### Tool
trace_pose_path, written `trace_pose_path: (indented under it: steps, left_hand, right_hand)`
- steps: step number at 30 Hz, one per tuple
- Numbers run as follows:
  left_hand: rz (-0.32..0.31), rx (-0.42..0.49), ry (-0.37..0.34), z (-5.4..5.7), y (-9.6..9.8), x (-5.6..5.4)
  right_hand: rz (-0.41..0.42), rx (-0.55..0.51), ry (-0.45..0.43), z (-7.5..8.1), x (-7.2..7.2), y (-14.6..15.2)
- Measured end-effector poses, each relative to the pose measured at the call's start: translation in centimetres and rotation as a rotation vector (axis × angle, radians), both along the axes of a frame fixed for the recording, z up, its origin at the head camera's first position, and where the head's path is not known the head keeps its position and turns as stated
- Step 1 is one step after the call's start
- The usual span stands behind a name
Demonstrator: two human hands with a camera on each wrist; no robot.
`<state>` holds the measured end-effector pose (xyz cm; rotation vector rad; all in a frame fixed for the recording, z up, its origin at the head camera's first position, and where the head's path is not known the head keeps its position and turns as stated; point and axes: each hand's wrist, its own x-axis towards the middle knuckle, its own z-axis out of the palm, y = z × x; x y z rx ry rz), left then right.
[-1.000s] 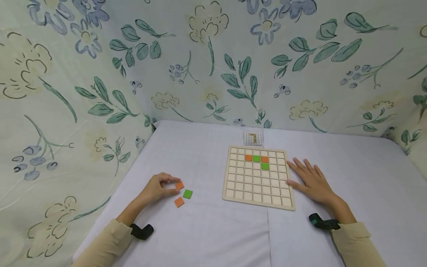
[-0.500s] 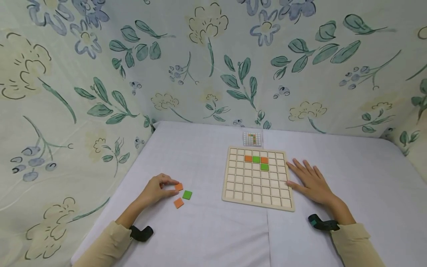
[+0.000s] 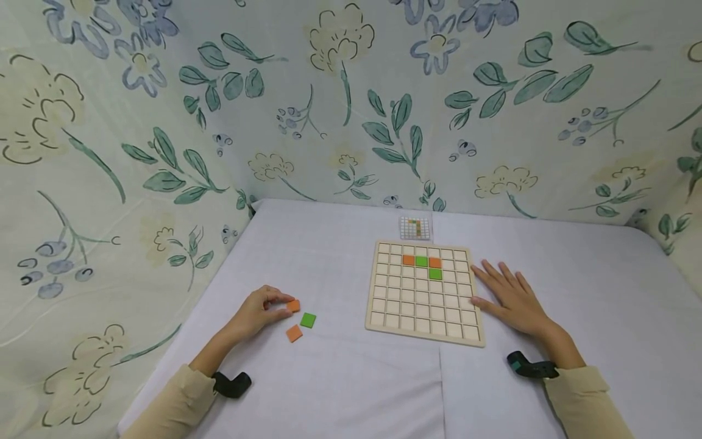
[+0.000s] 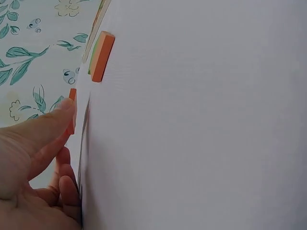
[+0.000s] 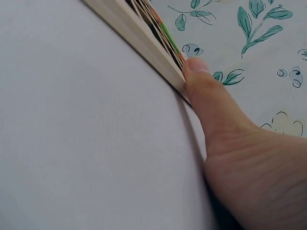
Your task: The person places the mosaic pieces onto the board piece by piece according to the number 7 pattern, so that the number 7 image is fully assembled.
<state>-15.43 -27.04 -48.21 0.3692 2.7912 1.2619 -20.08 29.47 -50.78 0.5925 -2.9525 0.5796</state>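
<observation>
At the left of the head view, my left hand [image 3: 256, 314] pinches an orange square tile [image 3: 294, 306] between thumb and fingertips. The left wrist view shows this tile [image 4: 72, 111] on edge at the thumb. Beside it on the cloth lie a green tile [image 3: 308, 320] and another orange tile [image 3: 294, 333]. My right hand [image 3: 512, 302] lies with spread fingers at the right edge of a wooden grid board [image 3: 421, 310], its thumb [image 5: 199, 79] against the rim. An orange, green, orange row [image 3: 421, 261] sits in the board, with a green tile [image 3: 436, 274] below the row's right end.
Behind the board lies a small card [image 3: 414, 228] printed with a coloured grid pattern. White cloth [image 3: 340, 378] covers the table, with a fold running toward the front. A floral curtain [image 3: 351, 140] stands along the back and left sides.
The orange tile in my left fingers has turned slightly and sits a little closer in to the hand. My right hand and the board stay in place.
</observation>
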Motion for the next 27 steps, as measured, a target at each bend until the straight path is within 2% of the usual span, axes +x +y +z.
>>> trace_pose_path:
  steps: [9,15,21,27]
  left_hand:
    - [0.009,0.006,-0.024,0.9,-0.5,-0.1]
    - [0.007,0.061,-0.037,2.3,-0.5,-0.5]
    - [-0.032,0.107,-0.026,3.8,0.2,-1.2]
    - [-0.086,0.097,0.012,5.5,1.4,-2.0]
  right_hand:
    - [-0.006,0.009,-0.010,0.2,0.0,-0.1]
    - [-0.008,0.013,-0.005,0.2,0.0,0.0]
    - [-0.003,0.012,-0.006,0.1,0.0,-0.1]
    - [-0.005,0.007,-0.006,0.0,0.0,-0.1]
